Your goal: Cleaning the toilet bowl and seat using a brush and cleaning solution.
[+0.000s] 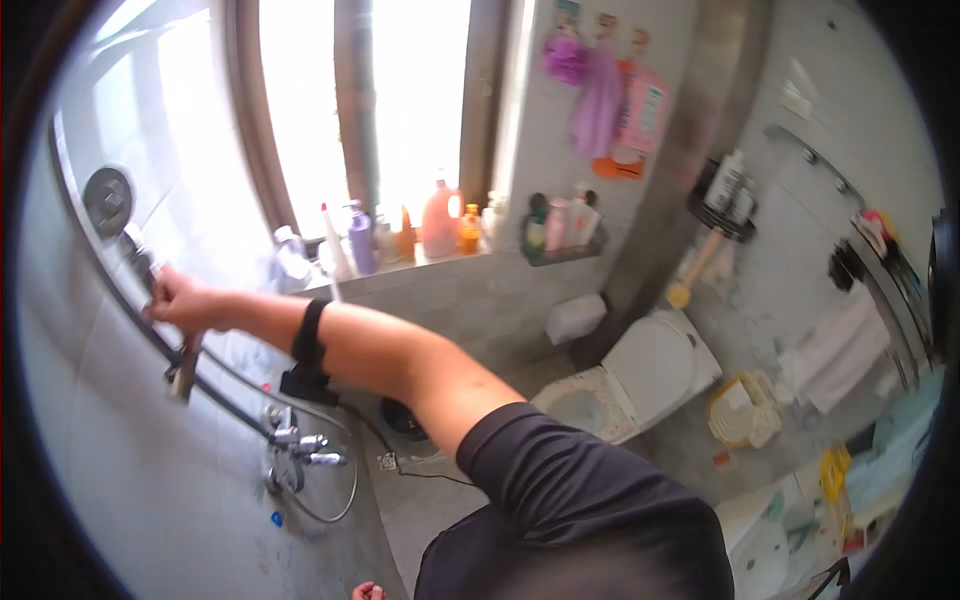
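My right hand (pixel 178 301) reaches far left to the black shower slide rail (pixel 225 397), fingers closed. A slim brown-and-beige handle (pixel 184 367) sticks out below the fist; blur hides what kind of tool it is. Just above the fist is a round grey shower head (pixel 109 201) with a chrome neck. The shower hose (pixel 352 480) loops from near the hand down to the chrome mixer tap (pixel 300 441). A black band circles the right forearm, with a dark box-like thing beside it. Of my left hand (pixel 367 592), only fingers show at the bottom edge.
Several bottles, including a large pink jug (pixel 439 223), line the window sill (pixel 397 268). A toilet (pixel 660 367) with its lid raised stands right of centre. Wall caddies (pixel 562 251) hold more bottles. A black cable (pixel 435 475) crosses the floor.
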